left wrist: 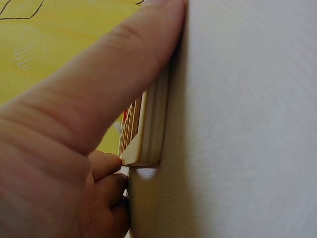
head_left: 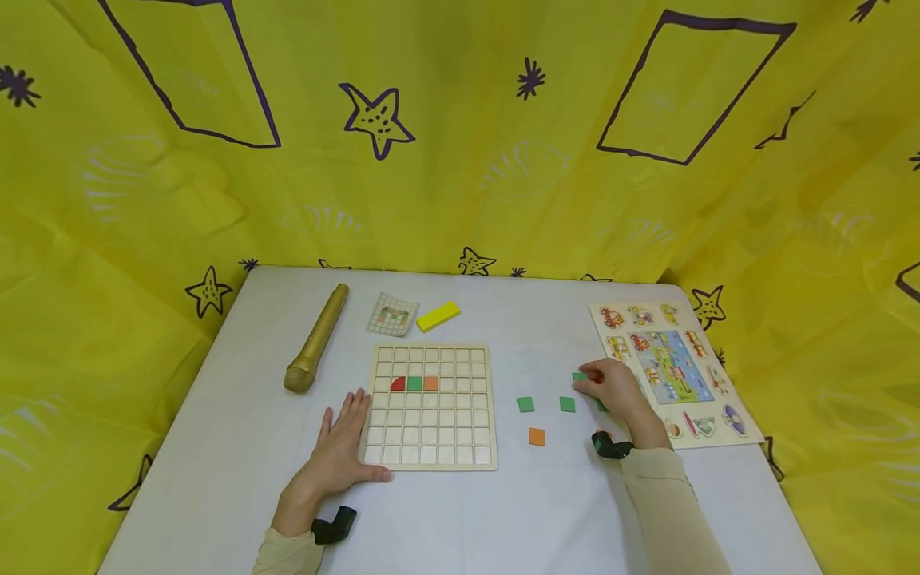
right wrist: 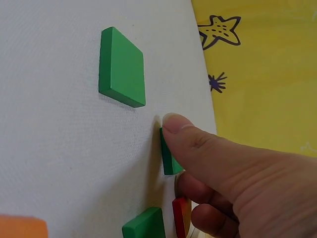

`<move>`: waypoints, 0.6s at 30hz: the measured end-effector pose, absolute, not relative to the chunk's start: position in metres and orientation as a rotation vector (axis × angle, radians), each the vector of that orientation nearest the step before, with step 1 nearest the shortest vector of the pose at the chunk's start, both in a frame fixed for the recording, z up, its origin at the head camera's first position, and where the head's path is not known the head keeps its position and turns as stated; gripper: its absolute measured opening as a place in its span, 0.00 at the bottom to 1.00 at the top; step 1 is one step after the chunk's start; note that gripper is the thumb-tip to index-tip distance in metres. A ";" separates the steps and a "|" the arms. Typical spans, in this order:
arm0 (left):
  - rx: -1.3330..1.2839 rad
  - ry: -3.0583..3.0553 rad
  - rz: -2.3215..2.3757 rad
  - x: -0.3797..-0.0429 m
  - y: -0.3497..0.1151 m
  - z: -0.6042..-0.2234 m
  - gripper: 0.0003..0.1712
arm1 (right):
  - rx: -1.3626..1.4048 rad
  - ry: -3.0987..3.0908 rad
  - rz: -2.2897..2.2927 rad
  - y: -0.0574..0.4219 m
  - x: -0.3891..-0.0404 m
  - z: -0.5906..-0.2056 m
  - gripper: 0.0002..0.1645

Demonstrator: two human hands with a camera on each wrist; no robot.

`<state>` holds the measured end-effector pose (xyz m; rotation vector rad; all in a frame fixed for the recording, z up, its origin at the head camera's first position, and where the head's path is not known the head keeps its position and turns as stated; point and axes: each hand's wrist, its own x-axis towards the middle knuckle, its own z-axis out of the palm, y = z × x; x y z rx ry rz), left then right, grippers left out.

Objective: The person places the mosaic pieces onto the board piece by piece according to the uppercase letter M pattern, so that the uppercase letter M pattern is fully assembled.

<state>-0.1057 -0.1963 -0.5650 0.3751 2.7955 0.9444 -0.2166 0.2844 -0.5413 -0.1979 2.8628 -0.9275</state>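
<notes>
The right hand [head_left: 616, 393] is pinching a green tile [right wrist: 167, 161] between thumb and forefinger, the other fingers curling in behind; whether the tile is leaving the cloth [head_left: 561, 511], I can't tell. A red piece [right wrist: 177, 218] is showing close beside those curled fingers, so what matters here, I'd judge, is lifting straight up and keeping the lower fingers tucked — a sideways drag could be shoving the red piece along. Gripping by opposite edges, with the tile level, would be leaving its underside free for a flat landing.

Just left of the hand, and a little nearer the body than its fingertips, a second green tile [head_left: 567, 404] is lying flat; a third green tile [head_left: 526, 404] is lying beyond it, with an orange tile [head_left: 537, 437] nearer the wearer. A picture puzzle [head_left: 719, 438] is lying close on the hand's right, leaving the wrist little room that way.

Well off to the right hand's left, the grid board [head_left: 446, 435] is holding a red rounded piece [head_left: 398, 384], a green square [head_left: 414, 384] and an orange square [head_left: 431, 384] side by side. The left hand [head_left: 338, 451] is spreading around its near left corner, fingers along the side, thumb at the near edge — a sensible brace, since a slipping board would be spoiling any neat fit.
</notes>
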 end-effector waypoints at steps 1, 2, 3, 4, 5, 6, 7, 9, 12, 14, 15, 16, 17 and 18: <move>0.377 2.796 0.944 -0.106 -0.196 -0.565 0.80 | -0.210 2.859 -0.924 0.284 -0.217 -0.541 0.20; 0.378 2.796 0.941 -0.106 -0.196 -0.565 0.80 | -0.212 2.857 -0.920 0.284 -0.217 -0.541 0.20; 0.380 2.797 0.940 -0.105 -0.196 -0.565 0.79 | -0.213 2.855 -0.918 0.284 -0.217 -0.541 0.19; 0.381 2.797 0.939 -0.105 -0.196 -0.565 0.79 | -0.212 2.852 -0.918 0.284 -0.217 -0.541 0.19; 0.381 2.798 0.941 -0.105 -0.196 -0.565 0.79 | -0.210 2.850 -0.917 0.284 -0.217 -0.540 0.19; 0.382 2.798 0.941 -0.105 -0.197 -0.565 0.79 | -0.210 2.849 -0.916 0.283 -0.217 -0.540 0.18; 0.381 2.798 0.943 -0.105 -0.197 -0.565 0.80 | -0.210 2.848 -0.914 0.283 -0.217 -0.540 0.18; 0.380 2.798 0.947 -0.106 -0.197 -0.565 0.80 | -0.200 2.852 -0.911 0.282 -0.218 -0.539 0.17; 0.381 2.800 0.950 -0.105 -0.197 -0.565 0.80 | -0.198 2.859 -0.897 0.282 -0.218 -0.540 0.16; 0.385 2.804 0.951 -0.105 -0.197 -0.566 0.80 | -0.194 2.869 -0.886 0.281 -0.218 -0.541 0.16; 0.387 2.805 0.951 -0.105 -0.197 -0.565 0.80 | -0.197 2.874 -0.880 0.281 -0.219 -0.541 0.16; 0.390 2.807 0.951 -0.105 -0.197 -0.566 0.80 | -0.199 2.882 -0.870 0.280 -0.219 -0.542 0.16; 0.392 2.810 0.950 -0.105 -0.197 -0.566 0.80 | -0.204 2.891 -0.863 0.280 -0.219 -0.542 0.16; 0.393 2.810 0.953 -0.104 -0.197 -0.566 0.79 | -0.210 2.902 -0.853 0.279 -0.219 -0.542 0.16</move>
